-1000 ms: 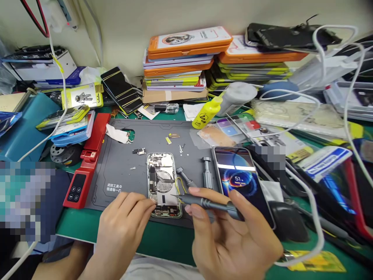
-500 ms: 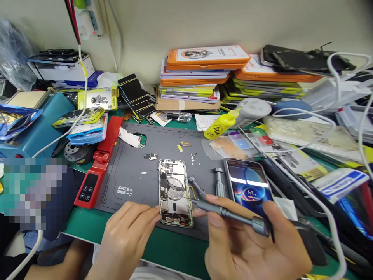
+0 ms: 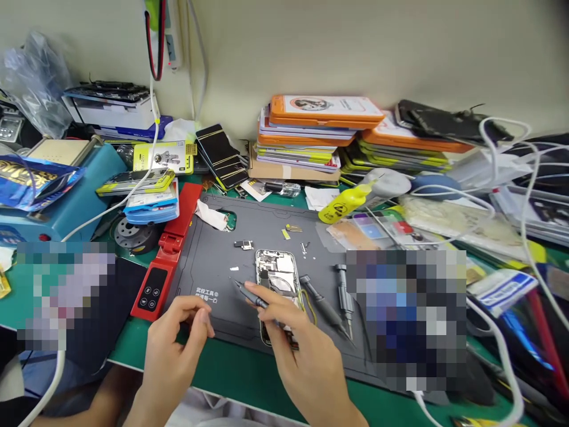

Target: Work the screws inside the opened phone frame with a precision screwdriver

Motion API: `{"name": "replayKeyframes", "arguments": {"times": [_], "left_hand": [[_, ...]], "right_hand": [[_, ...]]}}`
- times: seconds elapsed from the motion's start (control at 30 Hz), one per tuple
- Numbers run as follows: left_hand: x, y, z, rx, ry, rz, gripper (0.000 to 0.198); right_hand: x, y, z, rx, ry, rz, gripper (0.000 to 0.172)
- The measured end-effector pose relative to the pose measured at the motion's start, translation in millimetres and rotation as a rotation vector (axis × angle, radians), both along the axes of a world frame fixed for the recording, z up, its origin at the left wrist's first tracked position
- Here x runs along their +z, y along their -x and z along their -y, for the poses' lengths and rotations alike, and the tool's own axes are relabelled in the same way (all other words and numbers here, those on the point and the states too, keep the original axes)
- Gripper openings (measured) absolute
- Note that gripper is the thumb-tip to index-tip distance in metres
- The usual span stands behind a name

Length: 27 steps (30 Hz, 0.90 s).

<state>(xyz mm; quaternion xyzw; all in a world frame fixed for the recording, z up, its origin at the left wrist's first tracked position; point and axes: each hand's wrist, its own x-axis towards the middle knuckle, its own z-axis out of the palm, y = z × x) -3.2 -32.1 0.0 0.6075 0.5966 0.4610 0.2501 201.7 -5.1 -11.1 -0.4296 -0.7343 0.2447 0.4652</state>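
An opened phone (image 3: 276,270) with its insides showing lies on a dark grey work mat (image 3: 213,255). My right hand (image 3: 302,350) is closed on a slim grey screwdriver (image 3: 249,293), whose tip points left over the mat beside the phone. The hand covers the phone's lower half. My left hand (image 3: 175,350) hovers at the mat's front edge with thumb and forefinger pinched together; what they hold, if anything, is too small to see. Small loose parts (image 3: 243,244) lie on the mat above the phone.
Two more screwdrivers (image 3: 342,293) lie right of the phone. A red tool (image 3: 166,255) borders the mat's left side. A yellow bottle (image 3: 344,203), stacked orange and yellow boxes (image 3: 320,127), white cables (image 3: 511,178) and a blue machine (image 3: 62,196) crowd the green bench.
My right hand swung the screwdriver from right of the phone across to its left, tip now over the mat. My left hand came off the phone's edge. The view shifted downward.
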Motion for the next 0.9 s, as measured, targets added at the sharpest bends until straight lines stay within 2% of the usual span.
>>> {"name": "replayKeyframes", "arguments": {"times": [0.17,0.3,0.4,0.5,0.67,0.9], "left_hand": [[-2.4,0.3,2.1,-0.018,-0.046,0.041,0.014],[-2.1,-9.2,0.0,-0.166,-0.035,0.078,0.028],[-1.2,-18.7,-3.7,-0.27,-0.032,0.099,0.02],[-0.1,-25.4,-7.7,-0.281,-0.044,0.126,0.014],[-2.7,-29.9,-9.6,-0.226,-0.044,0.163,0.012],[-4.2,-28.1,-3.6,-0.23,-0.018,0.203,0.02]], "right_hand": [[-2.7,-1.8,8.9,-0.138,0.107,-0.31,0.026],[-2.1,-6.7,9.5,-0.21,0.194,-0.542,0.036],[0.2,-8.2,5.7,-0.19,0.243,-0.676,0.037],[2.2,-8.1,4.0,-0.168,0.296,-0.727,0.037],[3.7,-7.1,5.1,-0.15,0.341,-0.76,0.034],[4.7,-8.9,3.4,-0.101,0.425,-0.819,0.031]]}}
